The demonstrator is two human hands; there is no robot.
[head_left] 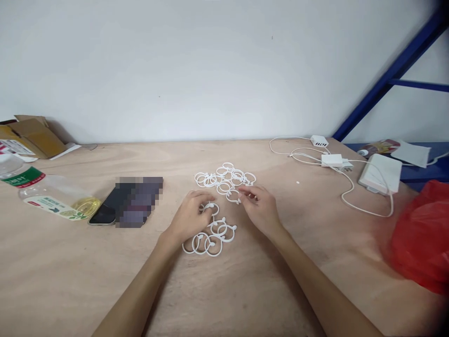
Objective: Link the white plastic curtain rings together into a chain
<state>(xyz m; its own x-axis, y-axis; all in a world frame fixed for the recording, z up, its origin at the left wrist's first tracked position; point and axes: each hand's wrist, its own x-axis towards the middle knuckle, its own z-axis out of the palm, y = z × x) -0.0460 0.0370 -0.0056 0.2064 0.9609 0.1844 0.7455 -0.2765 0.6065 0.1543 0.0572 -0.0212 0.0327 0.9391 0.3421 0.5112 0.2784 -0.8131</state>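
Note:
Two loose groups of white open rings with small round tabs, like curtain rings, lie on the wooden table. The far group (pixel 224 187) is in front of both hands, and the near group (pixel 213 253) sits between my forearms. My left hand (pixel 191 215) is closed, its curled fingers and thumb on a white ring (pixel 218 208) over the near group. My right hand (pixel 259 206) pinches at the right side of another white ring (pixel 227 198), at the front edge of the far group; its fingertips partly cover the contact.
To the left lie a plastic bottle (pixel 52 201), a phone (pixel 105 208) beside a blurred-out patch, and a cardboard box (pixel 35 135). At right are white chargers (pixel 331 160) with cables, a white box (pixel 380 173), a red plastic bag (pixel 424 238) and a blue metal frame (pixel 389 75).

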